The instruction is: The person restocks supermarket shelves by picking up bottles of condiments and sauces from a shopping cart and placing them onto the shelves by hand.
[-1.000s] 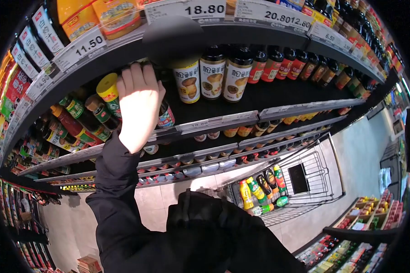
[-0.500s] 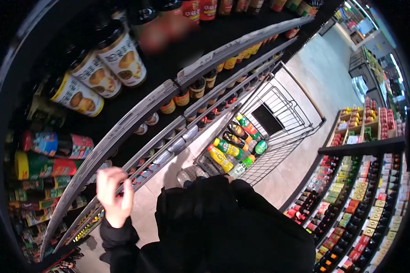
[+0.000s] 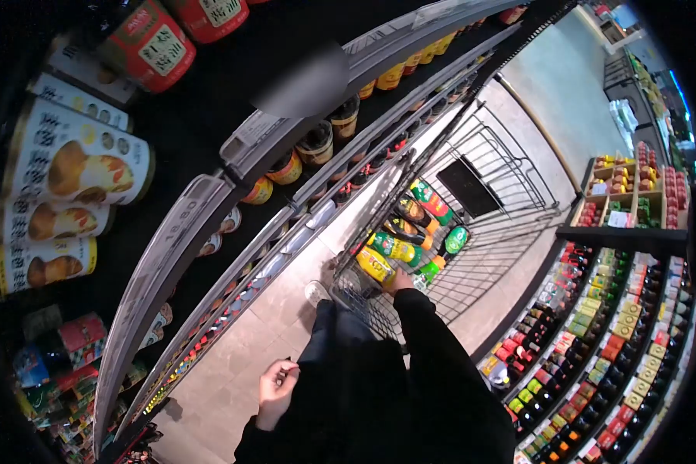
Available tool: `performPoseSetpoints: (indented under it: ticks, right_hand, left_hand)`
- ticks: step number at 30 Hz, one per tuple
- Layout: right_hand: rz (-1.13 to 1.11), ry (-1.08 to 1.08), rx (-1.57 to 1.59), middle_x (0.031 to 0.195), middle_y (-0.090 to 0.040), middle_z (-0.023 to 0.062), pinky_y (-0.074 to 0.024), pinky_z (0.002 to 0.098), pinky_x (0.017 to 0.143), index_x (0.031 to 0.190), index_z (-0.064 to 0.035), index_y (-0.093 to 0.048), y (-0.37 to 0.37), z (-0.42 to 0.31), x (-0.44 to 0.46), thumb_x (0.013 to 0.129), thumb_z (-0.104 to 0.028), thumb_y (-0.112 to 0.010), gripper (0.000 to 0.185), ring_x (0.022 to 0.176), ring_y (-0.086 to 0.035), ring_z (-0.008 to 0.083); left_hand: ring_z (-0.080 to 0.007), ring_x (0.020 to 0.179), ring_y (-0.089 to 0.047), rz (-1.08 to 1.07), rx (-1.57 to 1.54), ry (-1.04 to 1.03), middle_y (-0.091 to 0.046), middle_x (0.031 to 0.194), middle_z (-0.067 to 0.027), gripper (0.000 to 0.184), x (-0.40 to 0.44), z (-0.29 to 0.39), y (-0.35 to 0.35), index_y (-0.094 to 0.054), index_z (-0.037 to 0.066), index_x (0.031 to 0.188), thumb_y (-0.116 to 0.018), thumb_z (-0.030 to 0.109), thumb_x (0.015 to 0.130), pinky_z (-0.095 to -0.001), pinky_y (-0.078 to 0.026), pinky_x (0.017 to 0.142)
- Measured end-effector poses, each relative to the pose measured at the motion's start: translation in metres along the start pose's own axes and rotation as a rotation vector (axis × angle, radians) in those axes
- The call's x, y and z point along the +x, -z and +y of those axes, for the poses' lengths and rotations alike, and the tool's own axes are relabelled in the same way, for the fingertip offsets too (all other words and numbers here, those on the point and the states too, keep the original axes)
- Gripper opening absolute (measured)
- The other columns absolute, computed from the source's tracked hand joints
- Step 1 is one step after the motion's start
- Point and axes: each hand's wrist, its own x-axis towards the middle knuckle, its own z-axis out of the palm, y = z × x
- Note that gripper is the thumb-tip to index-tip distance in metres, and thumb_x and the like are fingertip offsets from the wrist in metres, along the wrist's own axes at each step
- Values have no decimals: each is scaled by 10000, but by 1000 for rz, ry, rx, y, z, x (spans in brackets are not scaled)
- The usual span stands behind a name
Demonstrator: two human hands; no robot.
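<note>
My left hand (image 3: 277, 393) hangs low in front of my body, its fingers loosely curled and apart, with nothing visible in it. My right hand (image 3: 400, 281) reaches into the shopping cart (image 3: 510, 193), beside the yellow bottle (image 3: 375, 264). The fingers of that hand are too small and partly hidden to tell whether they grip anything. Around it lie a green-and-yellow bottle (image 3: 395, 247), dark bottles with orange caps, a red-and-green bottle (image 3: 431, 202) and a round green-labelled item (image 3: 456, 240).
Shelves with white-labelled bottles (image 3: 93, 170) and red-labelled jars (image 3: 158, 48) stand close on the left. A display of bottles (image 3: 595, 348) curves along the right, below wooden crates (image 3: 622, 185) of small goods. My shoe (image 3: 315, 292) is on the tiled floor beside the cart.
My left hand has come off the upper shelf and down to my body. My right hand has come into view at the cart. The view has swung right, toward the cart.
</note>
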Motion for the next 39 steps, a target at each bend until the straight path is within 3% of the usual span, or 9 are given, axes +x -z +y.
performPoseSetpoints:
  ticks: [5, 8, 14, 18, 24, 28, 31, 35, 39]
  right_hand:
    - [40, -102, -67, 1310, -532, 155, -453, 450, 979, 1473, -68, -212, -20, -11, 29, 638, -333, -839, 1078, 1203, -529, 355]
    - [117, -90, -119, 1268, -549, 139, -455, 465, 958, 1419, -48, -323, -27, -15, 28, 671, -337, -815, 941, 1169, -548, 338]
    - [122, -60, -193, 1163, -606, 127, -483, 451, 924, 1219, -27, -504, -17, -27, 3, 583, -374, -877, 815, 1083, -592, 338]
    - [20, -58, 173, 1010, -684, 160, -523, 428, 860, 1131, -14, -560, -4, -33, -13, 582, -338, -877, 712, 959, -658, 349]
    - [-199, 131, 1124, 960, -700, 79, -539, 338, 774, 1093, -3, -625, -2, -13, -47, 717, -179, -786, 445, 880, -673, 180]
    - [-105, 163, 1120, 1008, -669, 46, -507, 314, 828, 1136, -26, -585, 62, -27, -110, 776, -134, -768, 418, 913, -637, 161]
    - [-107, 264, 1495, 1129, -626, 41, -492, 333, 896, 1239, -43, -507, 116, -64, -169, 824, -56, -692, 454, 995, -615, 173]
    - [-218, 729, 1646, 1123, -621, 77, -490, 448, 957, 1281, -46, -467, 200, -141, -232, 742, -50, -691, 583, 1042, -629, 276]
    - [-267, 1117, 1430, 1106, -611, 96, -464, 499, 983, 1307, -94, -412, 255, -204, -245, 635, -378, -890, 872, 1064, -606, 311]
  left_hand:
    - [-51, 713, -549, 16, 47, 152, -641, 827, -2, 56, 1, -22, -16, -646, 39, 944, -648, 68, 896, -201, -407, 621]
    - [-74, 749, -584, 22, 14, 249, -656, 856, -19, 69, 0, -30, -17, -645, 41, 960, -646, 71, 899, -207, -419, 641]
    - [-100, 773, -614, 108, 82, 79, -674, 878, -41, 90, -5, -23, -12, -639, 26, 978, -622, 44, 892, -222, -458, 663]
    - [-70, 712, -568, 116, 14, 56, -667, 871, -28, 119, -11, -25, -9, -638, 31, 989, -585, 5, 886, -216, -451, 642]
    - [-31, 667, -507, 143, -60, -13, -639, 846, 8, 114, -16, -11, 6, -638, 40, 986, -574, 14, 896, -193, -416, 615]
    - [-43, 698, -532, 206, -157, -61, -625, 822, 11, 102, -20, -1, 18, -632, 40, 976, -567, 15, 901, -208, -429, 639]
    - [-53, 721, -543, 243, -167, -149, -623, 818, 4, 112, -21, 0, 27, -630, 34, 980, -575, 9, 886, -212, -432, 657]
    - [-63, 834, -564, 241, -214, -213, -633, 904, -1, 166, -28, 9, 39, -615, 25, 995, -539, -38, 862, -220, -440, 761]
    - [-62, 834, -562, 293, -267, -300, -629, 911, 3, 175, -32, 6, 48, -615, 28, 1004, -533, -35, 862, -215, -438, 752]
